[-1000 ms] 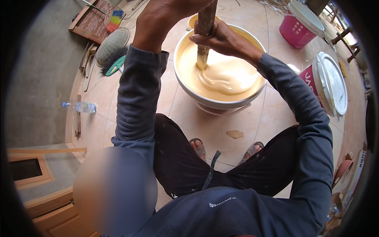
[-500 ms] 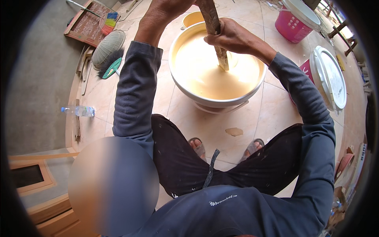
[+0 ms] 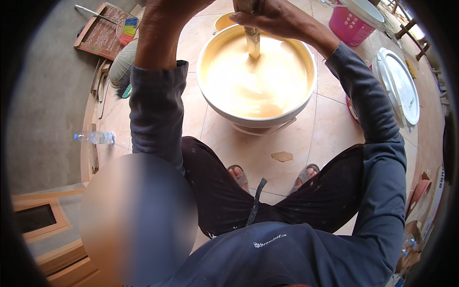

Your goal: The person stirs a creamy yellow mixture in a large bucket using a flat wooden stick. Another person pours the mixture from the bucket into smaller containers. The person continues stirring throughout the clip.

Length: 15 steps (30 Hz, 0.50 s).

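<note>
Strong glare whitens the cream liquid (image 3: 260, 83) (fisheye distortion, blackened corners).

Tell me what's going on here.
A person's right hand grips a wooden stick whose lower end dips into cream-coloured liquid in a large white bucket. The left hand is mostly cut off at the top edge, so its hold cannot be told. A plastic bottle lies off to the left.

I get grey plaster wall (image 3: 48, 91) at left on my feed, tan skirting (image 3: 87, 158) at its foot, pinkish-beige floor tiles (image 3: 330, 124). Lower left, tan wooden frame (image 3: 60, 223) around dark panel (image 3: 36, 219); can't tell door or window. Bright light upper right, past dark bars (image 3: 406, 29).
</note>
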{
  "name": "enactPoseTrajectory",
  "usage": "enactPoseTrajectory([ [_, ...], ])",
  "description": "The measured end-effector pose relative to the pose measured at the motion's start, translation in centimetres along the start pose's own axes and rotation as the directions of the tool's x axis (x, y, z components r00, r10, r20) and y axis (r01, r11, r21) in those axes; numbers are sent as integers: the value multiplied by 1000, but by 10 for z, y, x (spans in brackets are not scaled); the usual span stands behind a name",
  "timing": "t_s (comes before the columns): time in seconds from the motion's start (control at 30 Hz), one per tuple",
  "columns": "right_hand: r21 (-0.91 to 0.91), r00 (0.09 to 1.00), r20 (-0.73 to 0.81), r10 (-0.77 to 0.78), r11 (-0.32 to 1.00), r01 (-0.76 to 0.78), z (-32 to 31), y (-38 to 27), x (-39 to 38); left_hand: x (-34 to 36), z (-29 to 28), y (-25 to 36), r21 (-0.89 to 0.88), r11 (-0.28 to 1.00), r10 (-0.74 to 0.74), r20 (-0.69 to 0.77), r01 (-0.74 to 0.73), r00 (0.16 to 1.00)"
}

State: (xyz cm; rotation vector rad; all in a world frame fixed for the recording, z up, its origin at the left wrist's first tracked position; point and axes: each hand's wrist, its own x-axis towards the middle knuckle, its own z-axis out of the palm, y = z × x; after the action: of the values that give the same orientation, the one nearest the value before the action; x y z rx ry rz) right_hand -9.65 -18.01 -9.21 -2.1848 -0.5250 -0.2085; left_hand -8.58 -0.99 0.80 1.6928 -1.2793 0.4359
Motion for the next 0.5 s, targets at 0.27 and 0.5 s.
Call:
enactPoseTrajectory([
  [0.27,31,980,21,196,980,-197,29,63,-25,1,31,-52,-25,944,-327,67,329,943],
  [0.5,197,998,16,-56,979,52,48,25,-30,-1,11,6,69,964,-260,67,255,963],
])
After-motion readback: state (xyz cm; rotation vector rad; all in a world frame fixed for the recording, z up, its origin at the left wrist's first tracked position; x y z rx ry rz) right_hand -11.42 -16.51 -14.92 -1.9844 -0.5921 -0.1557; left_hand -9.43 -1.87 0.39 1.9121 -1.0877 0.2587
